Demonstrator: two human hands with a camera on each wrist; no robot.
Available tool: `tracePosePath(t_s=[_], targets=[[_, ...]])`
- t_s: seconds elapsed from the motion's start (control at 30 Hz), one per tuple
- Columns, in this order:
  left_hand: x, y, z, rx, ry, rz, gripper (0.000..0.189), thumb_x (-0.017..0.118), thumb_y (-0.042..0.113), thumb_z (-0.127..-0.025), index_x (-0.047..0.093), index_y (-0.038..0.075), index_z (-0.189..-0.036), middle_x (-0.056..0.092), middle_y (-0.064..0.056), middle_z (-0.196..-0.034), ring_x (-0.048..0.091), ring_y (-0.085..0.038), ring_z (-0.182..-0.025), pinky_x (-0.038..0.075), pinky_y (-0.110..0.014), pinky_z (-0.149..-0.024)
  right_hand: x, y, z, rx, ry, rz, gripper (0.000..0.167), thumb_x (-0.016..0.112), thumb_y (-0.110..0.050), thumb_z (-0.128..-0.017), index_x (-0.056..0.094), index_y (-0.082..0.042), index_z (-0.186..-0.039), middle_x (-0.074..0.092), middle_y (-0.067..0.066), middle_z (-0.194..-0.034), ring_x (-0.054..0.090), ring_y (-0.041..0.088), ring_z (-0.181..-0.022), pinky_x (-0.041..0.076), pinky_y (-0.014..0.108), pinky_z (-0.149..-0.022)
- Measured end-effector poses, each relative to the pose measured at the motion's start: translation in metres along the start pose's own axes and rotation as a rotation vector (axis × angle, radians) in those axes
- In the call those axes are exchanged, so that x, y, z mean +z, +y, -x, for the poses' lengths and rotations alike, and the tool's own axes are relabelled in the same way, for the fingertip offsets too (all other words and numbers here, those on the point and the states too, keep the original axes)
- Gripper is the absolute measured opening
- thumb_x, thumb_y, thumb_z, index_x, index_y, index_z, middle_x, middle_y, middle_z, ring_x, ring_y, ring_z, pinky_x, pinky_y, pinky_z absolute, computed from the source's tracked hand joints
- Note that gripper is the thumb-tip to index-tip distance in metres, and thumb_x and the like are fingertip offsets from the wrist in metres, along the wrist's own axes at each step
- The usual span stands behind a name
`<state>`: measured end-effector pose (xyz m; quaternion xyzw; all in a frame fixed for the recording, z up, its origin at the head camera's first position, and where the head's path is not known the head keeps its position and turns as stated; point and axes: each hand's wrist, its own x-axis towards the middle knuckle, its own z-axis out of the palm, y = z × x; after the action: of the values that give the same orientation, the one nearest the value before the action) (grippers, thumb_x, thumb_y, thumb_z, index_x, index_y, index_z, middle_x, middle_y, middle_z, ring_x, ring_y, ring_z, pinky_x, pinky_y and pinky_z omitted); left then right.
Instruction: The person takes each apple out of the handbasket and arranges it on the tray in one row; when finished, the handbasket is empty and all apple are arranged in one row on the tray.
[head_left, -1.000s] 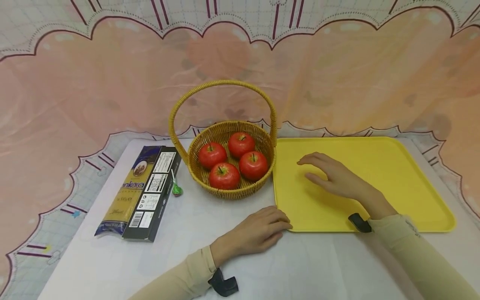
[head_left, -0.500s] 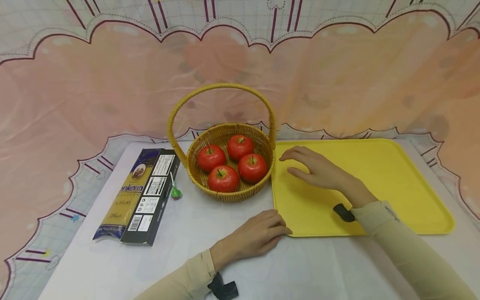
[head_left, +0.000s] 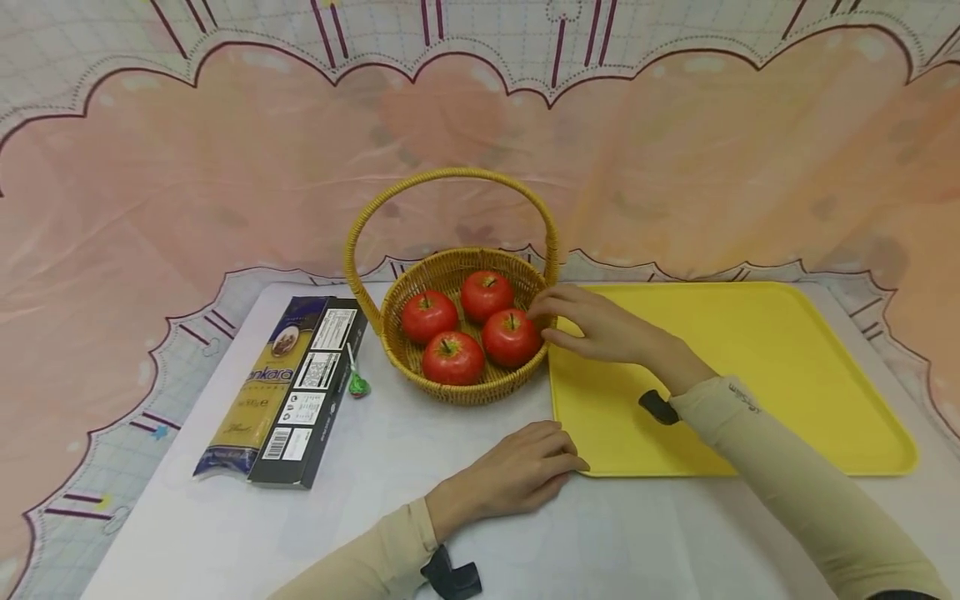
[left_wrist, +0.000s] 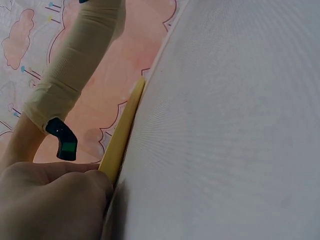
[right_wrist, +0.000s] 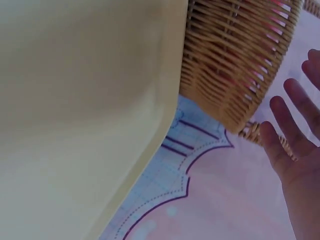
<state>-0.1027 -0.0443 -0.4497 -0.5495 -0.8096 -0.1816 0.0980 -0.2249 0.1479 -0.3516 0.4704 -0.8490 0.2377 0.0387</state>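
Several red apples (head_left: 453,358) sit in a yellow woven basket (head_left: 465,393) with a tall arched handle. My right hand (head_left: 592,323) reaches over the basket's right rim, its fingertips beside the rightmost apple (head_left: 512,338). In the right wrist view, the fingers of that hand (right_wrist: 300,150) are spread apart with nothing between them, outside the woven wall. The near-left corner of a yellow tray (head_left: 750,375) lies under the fingertips of my left hand (head_left: 517,468). From the left wrist, this hand (left_wrist: 55,205) touches the tray's edge (left_wrist: 122,140), its fingers loosely bent.
Left of the basket lie a blue-and-gold pasta packet (head_left: 258,379) and a black box (head_left: 309,392) with white labels. A green lollipop (head_left: 358,384) rests between the box and the basket. A patterned cloth (head_left: 465,108) hangs behind the white table (head_left: 360,533).
My right hand has moved left from above the tray to the basket's right rim, close to the apples. The left hand stays at the tray's corner.
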Motion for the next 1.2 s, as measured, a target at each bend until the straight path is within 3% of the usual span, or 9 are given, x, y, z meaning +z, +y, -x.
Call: tracePosePath(t_s=[0.43,0.67,0.9,1.2], targets=[[0.0,-0.001,0.0,-0.006,0.003,-0.008,0.02,0.055,0.019,-0.093,0.066,0.022,-0.109,0.059,0.008,-0.104,0.051,-0.009,-0.106,0.035,-0.024,-0.109,0.008,-0.002,-0.033,-0.009,-0.121,0.008,0.034,0.064,-0.024,-0.09,0.059,-0.012,-0.121,0.053,0.005,-0.122,0.051,0.021,-0.113,0.046,0.04,-0.099],[0.0,-0.002,-0.001,-0.005,0.009,0.011,0.021,0.055,0.019,-0.093,0.067,0.022,-0.11,0.059,0.008,-0.104,0.052,-0.009,-0.107,0.033,-0.024,-0.111,0.011,-0.006,-0.043,0.104,-0.24,-0.031,0.045,0.065,-0.029,-0.089,0.052,-0.017,-0.131,0.042,0.008,-0.134,0.048,0.025,-0.12,0.043,0.043,-0.104],[-0.001,0.0,-0.002,-0.008,0.011,0.008,0.021,0.055,0.019,-0.093,0.067,0.021,-0.11,0.06,0.007,-0.104,0.052,-0.009,-0.107,0.033,-0.023,-0.111,0.013,-0.014,-0.054,0.188,-0.357,-0.061,0.054,0.068,-0.029,-0.086,0.049,-0.016,-0.135,0.033,0.009,-0.138,0.053,0.025,-0.112,0.046,0.04,-0.1],[-0.002,0.002,0.0,-0.019,0.005,0.02,0.02,0.055,0.019,-0.093,0.067,0.021,-0.109,0.059,0.008,-0.104,0.052,-0.009,-0.107,0.032,-0.023,-0.111,0.024,-0.012,-0.058,0.173,-0.349,-0.034,0.057,0.072,-0.026,-0.083,0.049,-0.015,-0.134,0.035,0.01,-0.135,0.049,0.028,-0.118,0.043,0.044,-0.104]])
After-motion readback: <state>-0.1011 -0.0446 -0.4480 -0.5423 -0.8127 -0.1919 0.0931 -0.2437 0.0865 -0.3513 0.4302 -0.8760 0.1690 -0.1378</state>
